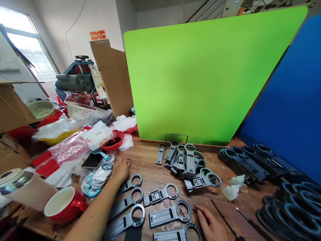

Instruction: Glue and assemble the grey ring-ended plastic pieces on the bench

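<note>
My left hand (pixel 121 169) rests on the wooden table beside a pile of bagged parts (pixel 99 177), fingers curled; whatever they hold is too small to make out. My right hand (pixel 213 228) is at the front, thumb and forefinger together at the tips, near the ring of a grey bracket (pixel 167 238). Two columns of flat brackets with ring ends lie between my arms, among them a bracket (pixel 161 219) and one with a raised fitting (pixel 156 197). My left forearm covers part of the left column, including a bracket (pixel 122 222).
More brackets are heaped (pixel 189 160) before the green board (pixel 217 80). Dark ring parts are stacked (pixel 297 210) at right. Two screwdrivers (pixel 227 222) and a small white bottle (pixel 232 190) lie near my right hand. A red mug (pixel 64 204) and a thermos (pixel 26 188) stand at left.
</note>
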`<action>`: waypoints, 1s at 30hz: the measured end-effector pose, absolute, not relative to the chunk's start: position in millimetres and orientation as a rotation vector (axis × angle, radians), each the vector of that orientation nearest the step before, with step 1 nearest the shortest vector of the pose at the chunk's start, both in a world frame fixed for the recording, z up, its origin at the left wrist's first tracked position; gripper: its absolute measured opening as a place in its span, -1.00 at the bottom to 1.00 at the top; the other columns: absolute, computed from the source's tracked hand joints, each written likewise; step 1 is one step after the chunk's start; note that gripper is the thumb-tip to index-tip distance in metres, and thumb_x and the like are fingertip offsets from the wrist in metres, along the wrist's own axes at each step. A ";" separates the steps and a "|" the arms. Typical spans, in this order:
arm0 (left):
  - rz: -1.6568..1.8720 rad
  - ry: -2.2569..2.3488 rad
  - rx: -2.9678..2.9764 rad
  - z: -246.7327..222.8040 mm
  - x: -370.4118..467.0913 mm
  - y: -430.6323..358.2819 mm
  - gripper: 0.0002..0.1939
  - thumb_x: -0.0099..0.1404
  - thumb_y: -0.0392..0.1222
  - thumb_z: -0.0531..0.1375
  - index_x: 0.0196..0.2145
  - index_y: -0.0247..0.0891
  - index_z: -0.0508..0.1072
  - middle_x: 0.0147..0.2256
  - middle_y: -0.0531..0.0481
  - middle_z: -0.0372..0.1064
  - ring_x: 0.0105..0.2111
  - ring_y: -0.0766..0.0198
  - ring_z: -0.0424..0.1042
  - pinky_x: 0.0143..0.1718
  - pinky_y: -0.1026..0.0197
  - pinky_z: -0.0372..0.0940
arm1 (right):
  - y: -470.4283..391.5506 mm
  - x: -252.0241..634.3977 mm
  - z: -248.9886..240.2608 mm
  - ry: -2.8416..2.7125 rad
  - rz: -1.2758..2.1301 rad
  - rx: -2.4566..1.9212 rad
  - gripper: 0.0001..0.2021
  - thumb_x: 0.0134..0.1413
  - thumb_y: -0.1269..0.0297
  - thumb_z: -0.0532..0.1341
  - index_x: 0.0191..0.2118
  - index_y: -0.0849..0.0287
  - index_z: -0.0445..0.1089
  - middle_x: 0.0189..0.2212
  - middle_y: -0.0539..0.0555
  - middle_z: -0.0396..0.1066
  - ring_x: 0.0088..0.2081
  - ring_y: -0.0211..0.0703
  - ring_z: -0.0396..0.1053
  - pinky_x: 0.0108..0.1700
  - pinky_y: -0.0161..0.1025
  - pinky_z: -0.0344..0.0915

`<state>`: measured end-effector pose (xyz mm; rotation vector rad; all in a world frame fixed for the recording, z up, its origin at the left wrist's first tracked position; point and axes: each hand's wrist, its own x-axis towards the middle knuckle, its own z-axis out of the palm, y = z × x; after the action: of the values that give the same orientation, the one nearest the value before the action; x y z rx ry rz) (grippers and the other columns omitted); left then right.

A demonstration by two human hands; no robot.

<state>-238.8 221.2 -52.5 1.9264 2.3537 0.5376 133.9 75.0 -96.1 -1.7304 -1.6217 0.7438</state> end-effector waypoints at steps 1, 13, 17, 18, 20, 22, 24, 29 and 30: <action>0.582 2.342 1.933 -47.9 -234.6 216.1 -0.83 0.28 -0.18 0.10 -0.27 -0.34 0.40 -0.22 -0.08 0.37 -0.15 0.17 0.36 -0.09 -0.02 0.25 | 75.1 134.2 -96.3 -1.613 0.748 -1.733 -0.54 0.04 0.01 -0.02 -0.18 0.17 0.48 -0.20 0.14 0.51 -0.14 0.01 0.46 -0.07 -0.14 0.38; 1.270 1.784 2.244 -35.0 -59.6 30.1 -0.86 0.29 -0.25 0.02 -0.29 -0.18 0.37 -0.19 -0.09 0.37 -0.16 0.15 0.34 -0.12 0.06 0.22 | 31.1 89.2 -44.7 -1.367 0.840 -1.463 -0.51 0.04 -0.01 0.09 -0.04 0.23 0.42 -0.11 0.20 0.46 -0.07 -0.01 0.42 -0.02 -0.13 0.34; 1.322 1.690 2.215 -47.3 -43.6 7.2 -0.84 0.29 -0.26 0.02 -0.28 -0.14 0.39 -0.21 -0.07 0.39 -0.20 0.14 0.35 -0.14 0.06 0.21 | 16.1 73.3 -34.3 -1.280 0.982 -1.407 -0.56 0.04 -0.01 0.14 -0.11 0.22 0.46 -0.14 0.21 0.48 -0.12 -0.02 0.44 -0.04 -0.15 0.35; 1.300 1.660 2.221 -49.1 -45.3 7.4 -0.84 0.29 -0.26 0.03 -0.27 -0.13 0.40 -0.21 -0.07 0.39 -0.20 0.15 0.35 -0.14 0.06 0.21 | 16.8 75.7 -33.6 -1.287 0.980 -1.415 -0.59 0.05 0.01 0.13 -0.13 0.22 0.46 -0.17 0.20 0.49 -0.14 -0.02 0.44 -0.05 -0.15 0.35; 1.204 1.608 2.256 -50.7 -52.6 13.5 -0.84 0.29 -0.26 0.04 -0.25 -0.13 0.41 -0.21 -0.06 0.39 -0.19 0.15 0.35 -0.14 0.07 0.22 | 23.7 85.5 -31.9 -1.328 0.928 -1.454 -0.64 0.09 0.06 0.11 -0.17 0.21 0.46 -0.22 0.19 0.50 -0.17 -0.04 0.44 -0.08 -0.16 0.36; 1.046 1.606 2.283 -50.1 -62.3 25.2 -0.84 0.29 -0.26 0.04 -0.24 -0.15 0.41 -0.20 -0.06 0.39 -0.17 0.15 0.35 -0.12 0.07 0.23 | 36.7 96.8 -28.9 -1.433 0.829 -1.502 -0.69 0.12 0.14 0.08 -0.19 0.20 0.46 -0.22 0.16 0.50 -0.17 -0.05 0.43 -0.08 -0.15 0.33; 0.860 1.647 2.282 -48.7 -71.3 39.2 -0.84 0.28 -0.25 0.05 -0.24 -0.17 0.41 -0.17 -0.06 0.39 -0.14 0.13 0.34 -0.10 0.06 0.23 | 52.3 104.2 -25.8 -1.595 0.748 -1.548 -0.74 0.13 0.24 0.06 -0.20 0.17 0.46 -0.22 0.12 0.49 -0.15 -0.05 0.40 -0.05 -0.14 0.29; 0.450 1.647 2.275 -48.5 -81.9 61.6 -0.87 0.27 -0.24 0.06 -0.25 -0.18 0.38 -0.20 -0.03 0.39 -0.18 0.14 0.36 -0.18 0.12 0.25 | 80.5 102.6 -28.7 -1.931 0.648 -1.616 -0.76 0.11 0.39 0.08 -0.19 0.14 0.46 -0.23 0.08 0.49 -0.16 -0.09 0.38 -0.08 -0.20 0.24; 0.413 1.638 2.283 -49.4 -82.4 62.7 -0.87 0.28 -0.24 0.05 -0.27 -0.18 0.38 -0.22 -0.02 0.39 -0.19 0.16 0.36 -0.19 0.14 0.25 | 83.2 101.4 -31.0 -1.973 0.621 -1.621 -0.77 0.11 0.41 0.08 -0.19 0.14 0.47 -0.24 0.08 0.49 -0.17 -0.09 0.38 -0.10 -0.22 0.24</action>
<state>-82.4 62.7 -49.4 2.2834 1.6385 0.4126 101.4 83.2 -31.0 -1.6214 -1.9731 0.6214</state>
